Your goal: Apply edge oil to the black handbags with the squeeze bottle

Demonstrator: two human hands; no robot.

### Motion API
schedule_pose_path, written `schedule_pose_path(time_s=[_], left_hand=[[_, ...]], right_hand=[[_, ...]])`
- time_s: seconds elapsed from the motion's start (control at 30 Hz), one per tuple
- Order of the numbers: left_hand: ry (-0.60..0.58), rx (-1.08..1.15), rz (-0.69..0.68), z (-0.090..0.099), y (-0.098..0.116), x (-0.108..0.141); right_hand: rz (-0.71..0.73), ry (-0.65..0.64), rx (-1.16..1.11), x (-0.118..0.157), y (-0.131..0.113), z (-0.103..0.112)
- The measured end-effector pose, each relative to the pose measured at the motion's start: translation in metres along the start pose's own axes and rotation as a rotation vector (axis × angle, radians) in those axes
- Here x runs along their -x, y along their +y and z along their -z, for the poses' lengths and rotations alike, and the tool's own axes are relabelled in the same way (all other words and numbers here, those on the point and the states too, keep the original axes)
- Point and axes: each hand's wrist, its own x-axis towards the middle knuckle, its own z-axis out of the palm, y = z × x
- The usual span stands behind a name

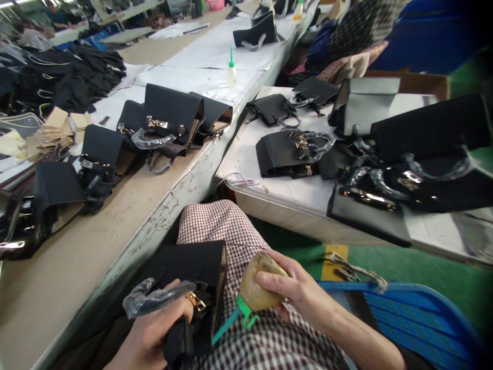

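Note:
On my lap lies a black handbag (188, 259) with a plastic-wrapped handle and gold-coloured hardware. My left hand (154, 329) is closed on this bag near its handle; some fingers are hidden behind the handle and black parts. My right hand (292, 282) wraps around a yellowish squeeze bottle (260, 288) with a green cap. The bottle is tilted downward, and its long green nozzle points at the bag's side edge near the bottom. Whether the tip touches the bag I cannot tell.
Several black handbags (169, 113) line the left bench (127, 241). More bags (285, 151) crowd the white table (277, 192) at right. Another squeeze bottle (231, 76) stands farther back. A blue plastic chair (416, 313) is at lower right, and a dark fabric pile (65, 77) lies at far left.

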Motion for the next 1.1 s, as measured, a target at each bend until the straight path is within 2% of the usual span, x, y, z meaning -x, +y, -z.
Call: schedule_pose_path(time_s=[0.13,0.37,0.5,0.63,0.73,0.93,1.1], left_hand=[[0.043,0.059,-0.009,0.004,0.002,-0.003],[0.05,0.076,0.004,-0.002,0.0,-0.002],[0.045,0.064,0.005,-0.002,-0.001,-0.002],[0.029,0.105,0.004,0.001,-0.003,-0.002],[0.029,0.098,-0.008,0.001,-0.004,-0.002],[0.055,0.071,0.023,-0.002,0.001,-0.006],[0.132,0.067,0.03,-0.002,-0.001,-0.007]], right_hand=[[0.039,0.049,0.115,-0.006,-0.006,0.008],[0.075,0.163,0.389,-0.023,-0.019,0.015],[0.178,0.268,0.622,-0.031,-0.022,0.016],[0.248,0.278,0.729,-0.03,-0.025,0.015],[0.227,0.252,0.678,-0.02,-0.028,0.011],[0.151,0.139,0.401,0.007,-0.03,-0.003],[0.08,0.112,0.215,0.011,-0.024,0.002]])
